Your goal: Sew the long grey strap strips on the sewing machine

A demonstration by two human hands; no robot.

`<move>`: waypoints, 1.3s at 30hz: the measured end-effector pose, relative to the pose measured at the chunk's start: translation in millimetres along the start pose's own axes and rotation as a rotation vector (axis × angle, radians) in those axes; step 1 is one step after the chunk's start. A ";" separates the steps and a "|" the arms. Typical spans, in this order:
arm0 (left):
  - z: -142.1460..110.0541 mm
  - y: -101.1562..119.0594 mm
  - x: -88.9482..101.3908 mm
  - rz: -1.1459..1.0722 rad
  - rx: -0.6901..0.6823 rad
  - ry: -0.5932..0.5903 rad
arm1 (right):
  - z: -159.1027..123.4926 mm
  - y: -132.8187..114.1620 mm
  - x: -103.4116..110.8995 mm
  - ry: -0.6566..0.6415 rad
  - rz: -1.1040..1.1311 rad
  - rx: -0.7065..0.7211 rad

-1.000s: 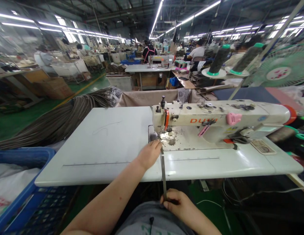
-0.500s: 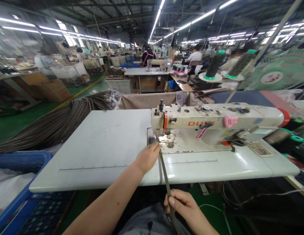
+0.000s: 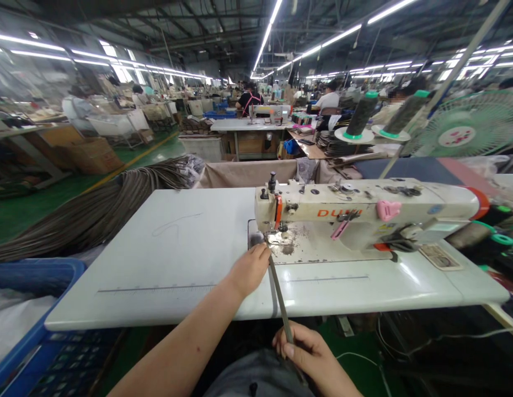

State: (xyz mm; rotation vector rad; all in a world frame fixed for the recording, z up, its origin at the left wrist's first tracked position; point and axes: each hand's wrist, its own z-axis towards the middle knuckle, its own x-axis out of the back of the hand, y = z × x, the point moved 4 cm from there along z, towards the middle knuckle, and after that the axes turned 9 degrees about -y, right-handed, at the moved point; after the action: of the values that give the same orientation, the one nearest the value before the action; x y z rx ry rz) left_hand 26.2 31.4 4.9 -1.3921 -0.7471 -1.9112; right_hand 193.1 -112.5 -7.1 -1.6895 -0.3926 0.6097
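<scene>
A narrow grey-brown fabric strip (image 3: 278, 289) runs from under the needle area of the sewing machine (image 3: 347, 215) down over the table's front edge. My left hand (image 3: 251, 268) lies on the white table (image 3: 190, 231) just before the presser foot, its fingers closed on the strip's far end. Below the front edge, my right hand (image 3: 303, 347) pinches the same strip between thumb and fingers. Between the two hands the strip is stretched fairly straight. The needle and the strip's far tip are hidden behind my left fingers.
A thick bundle of long dark strips (image 3: 99, 204) lies left of the table. At the lower left stands a blue crate (image 3: 70, 270) with white material inside. Two thread cones (image 3: 361, 117) and a green fan (image 3: 463, 129) rise behind the machine; other people sit at machines further off.
The view has tilted slightly, so the table and machine appear a little lower. My hands keep their grip on the strip, with the right hand nearly in the same place.
</scene>
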 end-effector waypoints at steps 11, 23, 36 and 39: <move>-3.5 1.9 0.7 -0.002 -0.009 0.030 | 14.8 -8.5 -9.2 0.153 0.311 -0.059; -3.4 2.2 1.9 -0.004 -0.004 -0.006 | 9.8 -9.4 -5.7 0.162 0.125 -0.009; -4.3 0.6 1.2 0.009 0.000 0.005 | -0.6 -7.4 -6.9 0.135 0.099 -0.031; -4.2 1.7 2.1 0.016 -0.008 0.007 | -0.3 -4.8 -5.4 0.092 0.075 -0.026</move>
State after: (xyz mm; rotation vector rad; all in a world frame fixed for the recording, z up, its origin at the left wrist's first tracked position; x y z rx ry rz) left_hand 24.6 26.8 5.9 -1.3918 -0.7240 -1.9072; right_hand 189.2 -114.9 -1.4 -1.7564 -0.2737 0.5810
